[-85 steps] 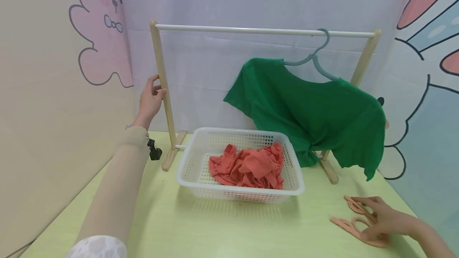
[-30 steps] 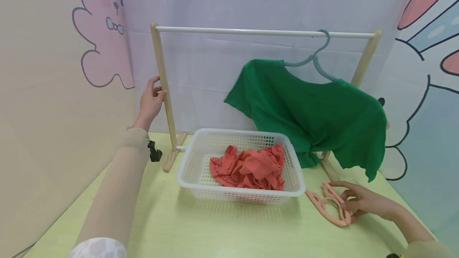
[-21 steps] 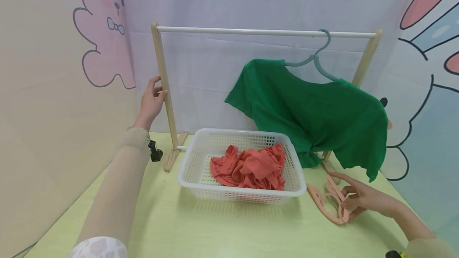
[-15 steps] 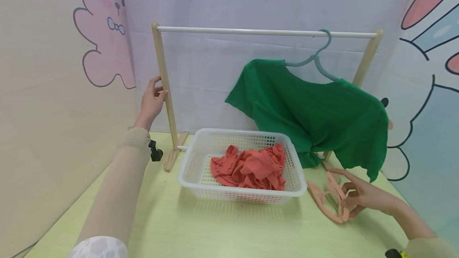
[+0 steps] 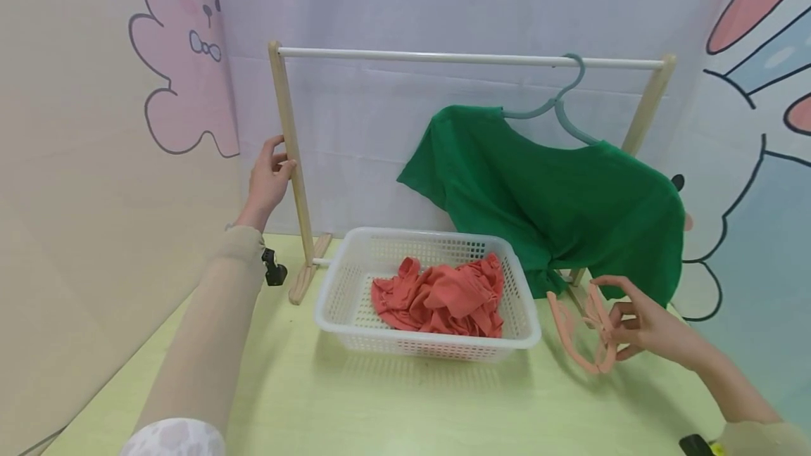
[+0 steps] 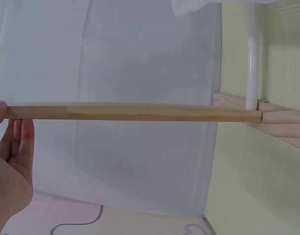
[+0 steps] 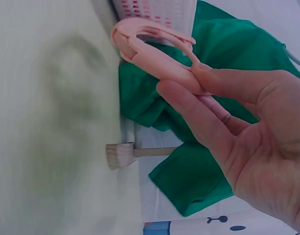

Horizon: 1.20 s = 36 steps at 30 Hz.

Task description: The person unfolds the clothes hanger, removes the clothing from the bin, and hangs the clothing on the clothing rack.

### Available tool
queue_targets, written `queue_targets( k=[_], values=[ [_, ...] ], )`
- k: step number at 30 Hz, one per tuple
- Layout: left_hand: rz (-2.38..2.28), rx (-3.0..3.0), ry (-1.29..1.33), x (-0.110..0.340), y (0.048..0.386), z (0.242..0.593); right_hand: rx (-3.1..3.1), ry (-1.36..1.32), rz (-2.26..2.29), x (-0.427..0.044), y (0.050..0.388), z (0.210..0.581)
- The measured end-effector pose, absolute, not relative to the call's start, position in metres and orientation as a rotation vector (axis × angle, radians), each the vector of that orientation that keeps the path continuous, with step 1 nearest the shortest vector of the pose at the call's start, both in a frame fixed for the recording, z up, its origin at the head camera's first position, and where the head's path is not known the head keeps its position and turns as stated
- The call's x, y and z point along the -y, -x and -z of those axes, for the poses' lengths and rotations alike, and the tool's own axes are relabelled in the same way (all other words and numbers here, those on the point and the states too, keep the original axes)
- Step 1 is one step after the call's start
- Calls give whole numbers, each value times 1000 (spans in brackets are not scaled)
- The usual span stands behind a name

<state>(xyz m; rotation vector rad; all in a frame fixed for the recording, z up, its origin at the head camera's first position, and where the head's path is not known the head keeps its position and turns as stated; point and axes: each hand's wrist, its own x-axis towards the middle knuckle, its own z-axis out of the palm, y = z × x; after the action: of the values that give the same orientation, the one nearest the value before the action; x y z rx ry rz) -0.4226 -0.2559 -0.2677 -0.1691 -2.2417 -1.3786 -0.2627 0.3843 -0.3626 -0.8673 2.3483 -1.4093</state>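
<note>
My left hand (image 5: 267,183) grips the left wooden post (image 5: 296,195) of a small clothes rack; in the left wrist view, thumb and fingers lie on opposite sides of the post (image 6: 140,112). On the right, my right hand (image 5: 655,333) pinches a pink folding hanger (image 7: 157,61) between thumb and fingers, with its arms folded up. The hanger is held above the table, its shadow below it. Behind it a green shirt (image 5: 545,188) hangs on a blue-grey hanger (image 5: 573,129) from the rack's white rail (image 5: 418,57).
A white perforated basket (image 5: 431,345) stands before the rack, with a crumpled coral-red garment (image 5: 443,294) inside. The rack's right foot (image 7: 120,155) is close to my right hand. Fabric walls with cartoon prints enclose the light green table (image 5: 380,407).
My right hand has brought the pink folding hanger from the right table edge leftward and away from me, then raised it off the table. My left hand stays on the post.
</note>
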Motion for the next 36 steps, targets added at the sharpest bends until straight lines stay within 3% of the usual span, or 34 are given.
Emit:
queue_targets(
  k=[21,26,36],
  values=[
    [1341,2250,172,258,420,269,-3101,728,1344,-334,271,306],
    [1351,2248,168,257,418,268,-3078,669,1514,-316,280,300],
    [1358,2251,168,259,420,269,-2806,803,2007,-274,289,292]
  ],
)
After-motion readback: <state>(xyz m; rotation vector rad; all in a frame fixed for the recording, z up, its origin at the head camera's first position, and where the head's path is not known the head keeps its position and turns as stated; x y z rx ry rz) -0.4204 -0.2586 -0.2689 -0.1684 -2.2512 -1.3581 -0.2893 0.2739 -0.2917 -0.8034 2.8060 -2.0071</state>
